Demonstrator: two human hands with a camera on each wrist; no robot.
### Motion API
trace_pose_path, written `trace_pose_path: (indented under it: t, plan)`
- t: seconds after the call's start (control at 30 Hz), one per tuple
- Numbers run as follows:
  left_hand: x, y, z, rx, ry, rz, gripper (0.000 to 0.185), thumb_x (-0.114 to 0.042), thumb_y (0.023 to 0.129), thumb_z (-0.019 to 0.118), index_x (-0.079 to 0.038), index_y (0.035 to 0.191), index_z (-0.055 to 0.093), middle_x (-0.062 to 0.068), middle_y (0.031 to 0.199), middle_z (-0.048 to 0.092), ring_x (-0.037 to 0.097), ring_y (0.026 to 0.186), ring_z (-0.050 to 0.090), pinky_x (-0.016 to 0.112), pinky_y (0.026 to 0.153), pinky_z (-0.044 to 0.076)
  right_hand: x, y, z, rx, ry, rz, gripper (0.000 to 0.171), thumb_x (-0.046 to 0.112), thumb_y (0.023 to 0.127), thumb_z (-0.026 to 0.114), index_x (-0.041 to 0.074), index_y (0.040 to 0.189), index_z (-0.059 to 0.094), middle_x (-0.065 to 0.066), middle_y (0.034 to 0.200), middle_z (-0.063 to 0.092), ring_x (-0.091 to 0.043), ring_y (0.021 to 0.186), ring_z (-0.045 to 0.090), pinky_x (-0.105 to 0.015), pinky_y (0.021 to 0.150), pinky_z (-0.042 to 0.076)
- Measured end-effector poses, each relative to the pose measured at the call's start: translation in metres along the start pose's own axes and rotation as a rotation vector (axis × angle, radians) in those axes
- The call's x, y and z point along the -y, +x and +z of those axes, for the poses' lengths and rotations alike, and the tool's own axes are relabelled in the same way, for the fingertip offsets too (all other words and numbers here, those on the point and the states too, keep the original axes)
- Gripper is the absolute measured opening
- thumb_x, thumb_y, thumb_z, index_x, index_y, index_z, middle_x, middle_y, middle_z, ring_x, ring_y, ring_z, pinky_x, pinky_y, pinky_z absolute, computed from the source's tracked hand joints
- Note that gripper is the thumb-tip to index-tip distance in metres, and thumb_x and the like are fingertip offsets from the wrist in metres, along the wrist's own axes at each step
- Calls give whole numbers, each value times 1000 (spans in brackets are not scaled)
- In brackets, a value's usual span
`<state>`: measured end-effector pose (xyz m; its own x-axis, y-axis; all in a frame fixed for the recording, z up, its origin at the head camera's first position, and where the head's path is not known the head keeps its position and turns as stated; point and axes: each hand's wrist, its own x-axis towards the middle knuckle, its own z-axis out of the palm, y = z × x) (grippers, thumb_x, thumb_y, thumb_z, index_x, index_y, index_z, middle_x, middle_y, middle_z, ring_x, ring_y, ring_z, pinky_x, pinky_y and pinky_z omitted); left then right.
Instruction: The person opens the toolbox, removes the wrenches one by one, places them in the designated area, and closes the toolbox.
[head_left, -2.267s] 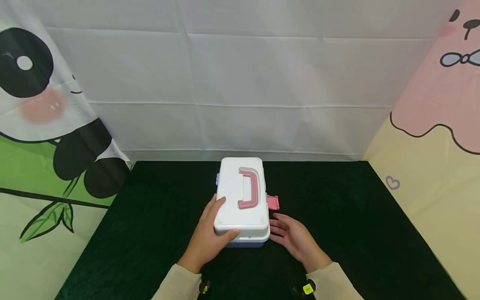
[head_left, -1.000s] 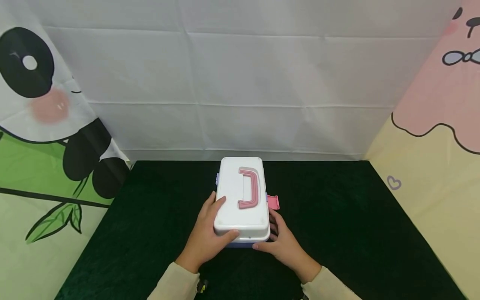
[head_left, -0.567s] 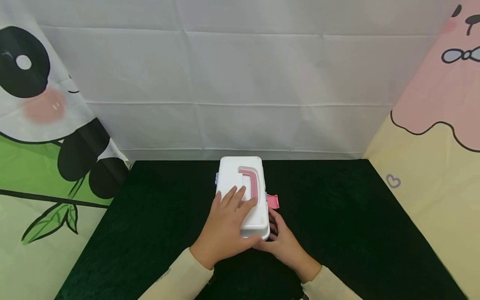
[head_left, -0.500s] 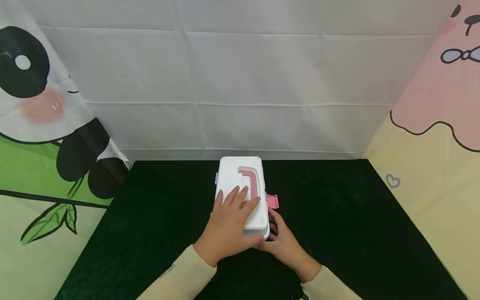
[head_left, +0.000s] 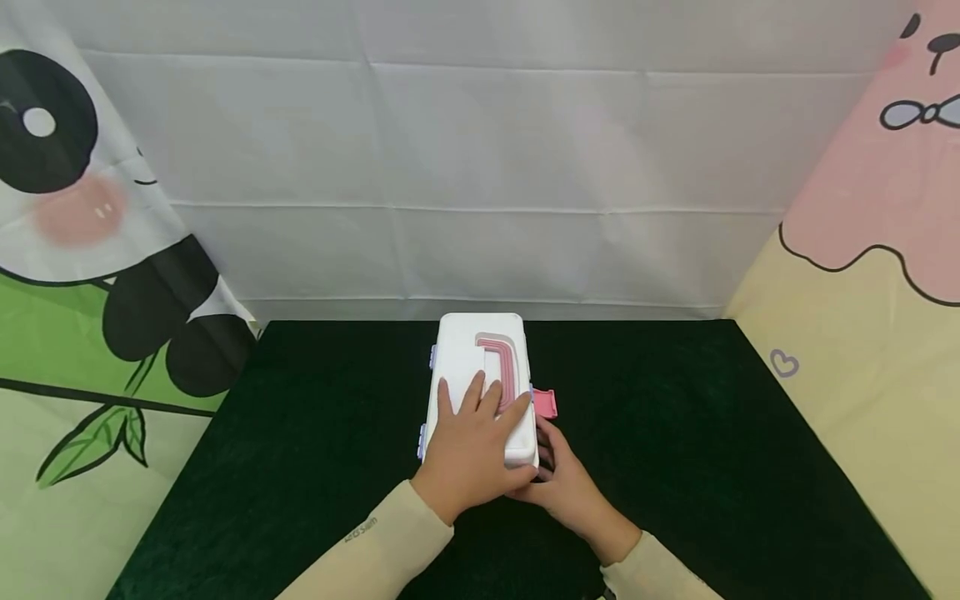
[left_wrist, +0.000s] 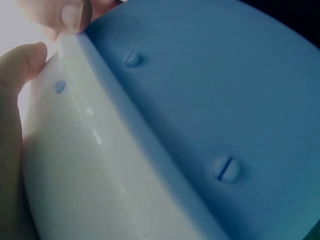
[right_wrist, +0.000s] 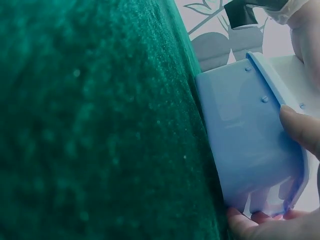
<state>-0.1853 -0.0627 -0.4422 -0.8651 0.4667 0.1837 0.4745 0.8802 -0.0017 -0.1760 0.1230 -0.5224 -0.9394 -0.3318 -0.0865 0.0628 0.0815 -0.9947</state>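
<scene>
On the dark green cloth (head_left: 675, 433) before me sits the white box (head_left: 468, 354), its long side running away from me, near the middle of the table. My left hand (head_left: 471, 446) lies flat over the near half of the lid now, fingers straight and spread, the tips reaching the pink handle (head_left: 501, 360) — a second ago it gripped the box's near left corner from the side instead. My right hand (head_left: 564, 479) has closed in as well: two seconds back it lay open beside the box, and now its fingers curl against the near right corner, low down at the base. So I judge the box is pinned from above and braced from the side, ready for the lid to be worked.

My pink latch (head_left: 545, 403) sticks out loose on the right side, lying flat on the cloth.

From my left wrist the lid (left_wrist: 85, 165) shows as smooth, glossy white plastic with a rounded edge, meeting the matte blue base (left_wrist: 215, 100) along a clean seam — small moulded studs dot both parts. From my right wrist the blue base (right_wrist: 245, 135) looks thin-walled and slightly rounded at the corner, my fingertips (right_wrist: 297, 125) pressed against it; the cloth (right_wrist: 90, 125) is a soft, napped, velvety pile.
</scene>
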Motion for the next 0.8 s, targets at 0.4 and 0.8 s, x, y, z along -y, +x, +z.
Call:
trace_pose_path:
  t: [0.4,0.8]
  plan:
    - [-3,-1,0,-7,19,-18,87,-79,84,59,-32,156,46,13,153,49,45,147,30,84,107,16,2,-1,0,-4,3,8,106,14,83,88,20,162,18,-15,158,34,-35,142,42,-43,107,49]
    - [-1,-3,1,-44,24,15,86,-80,84,60,-29,153,51,12,140,57,44,140,39,84,106,21,3,-2,0,-3,2,10,104,17,83,88,24,162,20,-13,159,34,-34,142,42,-46,111,45]
